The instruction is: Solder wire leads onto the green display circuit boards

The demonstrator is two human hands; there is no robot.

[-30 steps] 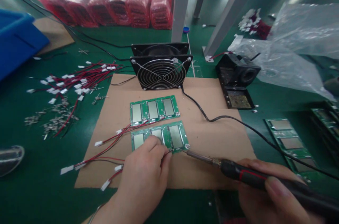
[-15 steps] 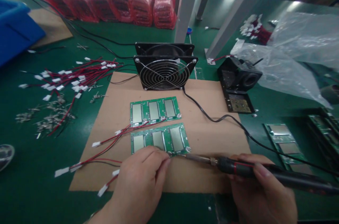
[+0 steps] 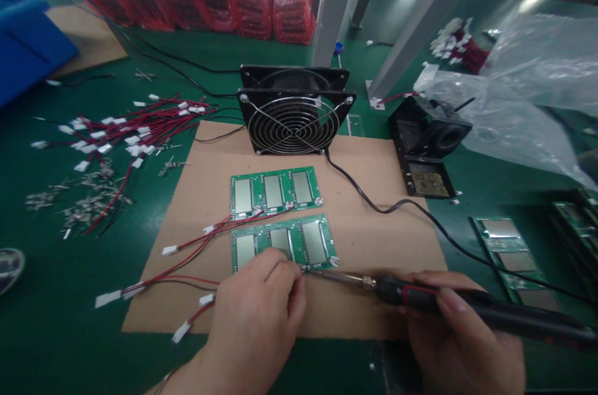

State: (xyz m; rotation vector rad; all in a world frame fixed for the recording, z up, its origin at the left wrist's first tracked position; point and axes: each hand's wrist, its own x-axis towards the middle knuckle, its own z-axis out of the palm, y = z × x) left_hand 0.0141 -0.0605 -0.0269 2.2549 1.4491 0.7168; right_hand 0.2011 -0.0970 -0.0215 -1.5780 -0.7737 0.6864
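My right hand [image 3: 467, 326] is closed around a soldering iron [image 3: 434, 296], pen-like, its metal tip pointing left. The tip meets the lower edge of the nearer green circuit board [image 3: 332, 234], beside my left fingertips. My left hand [image 3: 261, 301] is closed in a pinch at that edge and covers the board's lower left part. Red-and-black connector wires [image 3: 199, 315] with white plugs run in under it; the pinched end itself is hidden. Just behind lies a second circuit board [image 3: 284, 182] with several grey display windows and wires at its lower edge. Both boards rest on a cardboard sheet [image 3: 364, 227].
A black fan [image 3: 294, 124] stands behind the boards. Right of it sits a soldering iron stand [image 3: 430, 139]; the iron's black cable crosses the cardboard. Loose connector wires [image 3: 135, 130] and small metal parts [image 3: 93, 202] lie left. More circuit boards [image 3: 514, 258] lie right.
The view has shifted slightly. The iron's tip and my left fingertips stay together at the nearer board's lower edge, with the left fingers a little more curled.
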